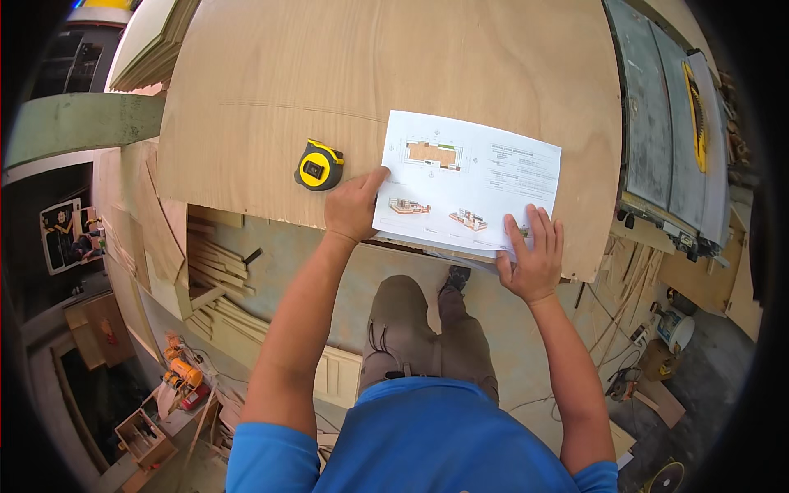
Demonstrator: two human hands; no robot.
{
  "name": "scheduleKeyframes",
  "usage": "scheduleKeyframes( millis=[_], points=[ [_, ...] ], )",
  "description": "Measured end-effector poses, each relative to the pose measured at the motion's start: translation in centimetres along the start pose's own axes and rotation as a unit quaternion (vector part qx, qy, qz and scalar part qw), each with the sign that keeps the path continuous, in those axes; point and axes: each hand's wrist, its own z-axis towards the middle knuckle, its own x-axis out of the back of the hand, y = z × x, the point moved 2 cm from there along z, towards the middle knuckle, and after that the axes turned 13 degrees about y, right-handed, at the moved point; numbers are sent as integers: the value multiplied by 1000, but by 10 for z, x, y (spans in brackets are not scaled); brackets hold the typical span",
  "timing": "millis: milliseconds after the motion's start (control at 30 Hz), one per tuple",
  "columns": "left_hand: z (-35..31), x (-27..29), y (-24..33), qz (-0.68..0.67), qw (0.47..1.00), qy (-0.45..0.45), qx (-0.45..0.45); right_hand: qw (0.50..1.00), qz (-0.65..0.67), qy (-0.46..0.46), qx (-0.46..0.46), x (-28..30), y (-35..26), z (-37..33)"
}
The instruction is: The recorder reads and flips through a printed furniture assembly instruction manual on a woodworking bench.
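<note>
A white printed sheet (471, 185) with a floor plan, small coloured drawings and lines of text lies on the plywood board (427, 66) before me. Its near edge reaches the board's front edge. My left hand (353, 205) is closed at the sheet's left edge, fingertips at the paper and part of the fingers hidden. Over the lower right corner my right hand (532, 256) rests with fingers stretched out and apart. A yellow and black tape measure (319, 165) sits on the board just left of my left hand, not touched.
Right of the board stands a table saw (657, 115) with a yellow insert around its blade. Stacked panels (156, 45) lean at the upper left, with a green beam (86, 127) below. Wood strips (218, 267) lie under the board. An orange machine (182, 374) is at lower left.
</note>
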Motion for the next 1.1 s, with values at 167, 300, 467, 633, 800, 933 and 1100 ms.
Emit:
scheduleKeyframes(
  millis=[167, 300, 467, 633, 800, 933, 1100],
  points=[
    [1, 1, 2, -11, 1000, 17, -2, 1000, 3, -2, 0, 1, 0, -1],
    [-2, -2, 0, -6, 1000, 14, 16, 1000, 5, -6, 3, 1, 0, -2],
    [-2, -6, -7, 13, 999, -23, 35, 1000, 14, -1, 14, -1, 0, -2],
    [-2, -3, 1, 2, 1000, 1, 28, 1000, 17, 4, 18, 2, 0, 1],
    [2, -3, -1, -1, 1000, 21, 2, 1000, 14, 15, 20, -1, 0, -1],
    [0, -2, -1, 5, 1000, 11, 15, 1000, 9, 8, 18, 0, -1, -2],
    [-4, -3, -4, 6, 1000, -2, 12, 1000, 13, 8, 24, 1, -1, -2]
  ],
)
